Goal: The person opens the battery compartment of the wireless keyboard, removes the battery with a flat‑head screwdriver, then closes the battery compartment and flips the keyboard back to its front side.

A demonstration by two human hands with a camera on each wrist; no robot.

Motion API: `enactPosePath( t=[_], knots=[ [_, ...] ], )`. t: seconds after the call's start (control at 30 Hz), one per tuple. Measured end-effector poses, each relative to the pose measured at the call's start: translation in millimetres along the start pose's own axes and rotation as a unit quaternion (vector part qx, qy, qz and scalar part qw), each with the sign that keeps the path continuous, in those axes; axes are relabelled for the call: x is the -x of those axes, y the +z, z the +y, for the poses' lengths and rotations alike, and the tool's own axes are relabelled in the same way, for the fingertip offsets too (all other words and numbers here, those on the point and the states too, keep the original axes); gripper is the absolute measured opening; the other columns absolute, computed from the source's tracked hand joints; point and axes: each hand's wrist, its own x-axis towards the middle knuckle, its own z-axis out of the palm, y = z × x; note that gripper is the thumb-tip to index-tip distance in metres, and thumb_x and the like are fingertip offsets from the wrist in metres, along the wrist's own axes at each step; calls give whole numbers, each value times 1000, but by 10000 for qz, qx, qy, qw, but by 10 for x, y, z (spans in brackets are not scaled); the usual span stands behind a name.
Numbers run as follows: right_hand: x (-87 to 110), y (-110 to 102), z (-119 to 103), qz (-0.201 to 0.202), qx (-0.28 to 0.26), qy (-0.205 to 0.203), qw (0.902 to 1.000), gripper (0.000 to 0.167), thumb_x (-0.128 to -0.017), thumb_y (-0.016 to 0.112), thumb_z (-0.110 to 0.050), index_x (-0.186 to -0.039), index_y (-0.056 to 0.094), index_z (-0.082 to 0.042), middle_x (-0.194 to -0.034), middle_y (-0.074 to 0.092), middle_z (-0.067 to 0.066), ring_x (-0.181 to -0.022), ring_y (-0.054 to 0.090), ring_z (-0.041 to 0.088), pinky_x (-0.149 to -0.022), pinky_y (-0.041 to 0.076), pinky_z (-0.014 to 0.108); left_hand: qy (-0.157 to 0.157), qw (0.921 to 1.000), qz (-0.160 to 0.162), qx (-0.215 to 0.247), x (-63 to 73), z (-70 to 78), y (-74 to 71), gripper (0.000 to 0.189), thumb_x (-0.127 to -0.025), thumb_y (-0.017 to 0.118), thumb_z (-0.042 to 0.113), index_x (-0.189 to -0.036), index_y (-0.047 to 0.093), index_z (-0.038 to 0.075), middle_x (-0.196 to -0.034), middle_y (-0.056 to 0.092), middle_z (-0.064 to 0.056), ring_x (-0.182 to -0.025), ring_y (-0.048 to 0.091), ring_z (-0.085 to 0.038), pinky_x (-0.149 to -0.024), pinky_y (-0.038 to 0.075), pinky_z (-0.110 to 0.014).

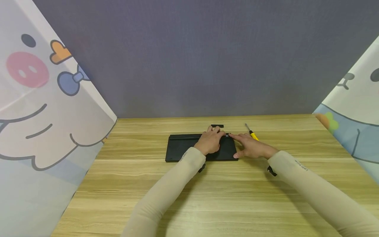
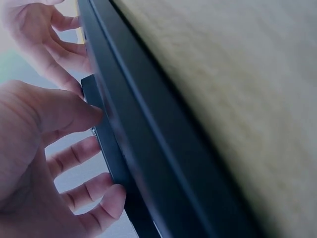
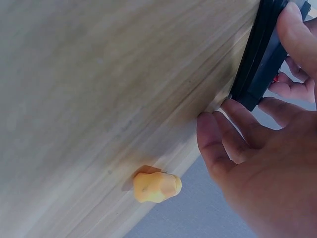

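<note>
A flat black panel (image 1: 183, 149), possibly a keyboard lying face down, rests on the table with a raised ridge along its far side. My left hand (image 1: 208, 141) lies over its right half; in the left wrist view the thumb and curled fingers (image 2: 86, 191) grip the ridge. From the right, my right hand (image 1: 251, 147) reaches in, its index finger extended to the far right corner beside a small pale patch (image 1: 227, 135). The right thumb is by the near right corner. In the right wrist view its fingertips touch the panel's end (image 3: 251, 96).
A screwdriver (image 1: 253, 135) with a yellow handle lies just beyond my right hand. Behind the panel is a small black strip (image 1: 217, 125). The wooden table (image 1: 133, 197) ends at a grey upright partition (image 1: 189, 65), with cartoon-printed sheets at both sides.
</note>
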Motion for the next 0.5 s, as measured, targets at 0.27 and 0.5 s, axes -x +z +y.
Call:
enactPosePath(
  t=[0.27,0.5],
  knots=[
    [3,-12,-6,-63,-27,63,10000,93,-80,75,-39,-150,24,-5,-141,36,28,-126,33,45,-97,30,60,-46,10000,-26,81,-18,-11,-1,48,-93,61,20,-137,47,29,-133,40,4,-115,37,-21,-84,43,-37],
    [4,-8,-6,-26,10,51,10000,94,-79,75,-40,-150,25,-4,-139,37,27,-124,35,44,-96,31,60,-40,9999,-49,130,-19,-17,0,46,-94,59,20,-137,46,29,-134,39,4,-116,36,-21,-84,42,-38]
  ],
)
